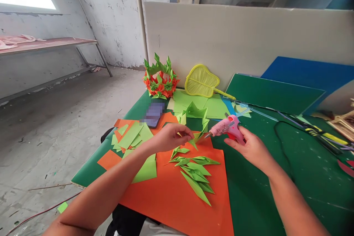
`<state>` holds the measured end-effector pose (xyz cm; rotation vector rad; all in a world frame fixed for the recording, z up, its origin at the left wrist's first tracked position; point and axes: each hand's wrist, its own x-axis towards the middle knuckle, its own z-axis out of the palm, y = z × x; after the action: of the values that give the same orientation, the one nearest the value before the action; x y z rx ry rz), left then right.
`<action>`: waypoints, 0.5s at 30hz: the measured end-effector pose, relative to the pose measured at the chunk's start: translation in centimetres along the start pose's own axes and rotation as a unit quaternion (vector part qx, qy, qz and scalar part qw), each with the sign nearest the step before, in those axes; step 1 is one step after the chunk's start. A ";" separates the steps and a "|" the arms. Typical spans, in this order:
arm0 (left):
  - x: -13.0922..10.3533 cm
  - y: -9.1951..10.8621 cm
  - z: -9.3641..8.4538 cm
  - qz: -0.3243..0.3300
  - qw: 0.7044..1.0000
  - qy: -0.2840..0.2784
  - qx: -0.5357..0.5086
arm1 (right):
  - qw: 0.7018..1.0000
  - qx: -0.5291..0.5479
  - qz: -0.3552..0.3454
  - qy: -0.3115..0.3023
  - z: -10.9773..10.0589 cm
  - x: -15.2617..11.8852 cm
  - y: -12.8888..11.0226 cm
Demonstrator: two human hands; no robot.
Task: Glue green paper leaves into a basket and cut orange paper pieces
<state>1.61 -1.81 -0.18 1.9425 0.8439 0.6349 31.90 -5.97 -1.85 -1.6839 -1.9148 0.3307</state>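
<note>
"Glue gun [228, 127]: who has it?"

"The right hand [253, 149], wrapped round its handle. The nozzle points left, probably so the tip faces the paper while the gripping fingers stay behind it."

"And the left hand [174, 138]?"

"Its thumb and fingertips pinch a green fold [198, 136] near the nozzle; so light a hold likely spares the creases. The ring [193, 110] stands just behind; I can't tell whether the two are joined."

"What lies under them?"

"An orange sheet [166, 195], reaching the table's [254, 201] near edge. More folds [197, 169] lie on it between the hands and that edge, presumably for easy reach."

"Further out?"

"Cut paper [134, 134] and a phone [153, 115] toward the left edge, seemingly out of the gun's way. A wreath [160, 90] sits at the far left corner."

"That fan [201, 81]?"

"By the far edge, upright before a pale board [235, 33], which seems to prop it. Tools [312, 131] lie toward the right edge."
</note>
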 end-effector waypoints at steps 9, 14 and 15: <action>0.0 0.5 -0.2 0.014 1.000 0.006 0.017 | 0.996 -0.067 -0.052 -0.032 -0.4 -0.4 0.3; -0.1 0.7 -0.3 0.013 0.999 0.003 -0.032 | 0.997 -0.061 -0.033 -0.039 -0.3 -0.3 0.1; -0.1 0.7 -0.3 0.013 0.999 0.006 -0.037 | 0.998 -0.052 -0.022 -0.038 -0.3 -0.3 0.2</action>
<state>1.57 -1.97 0.56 1.8866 0.7934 0.6848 32.26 -6.28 -1.78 -1.7164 -2.0532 0.2860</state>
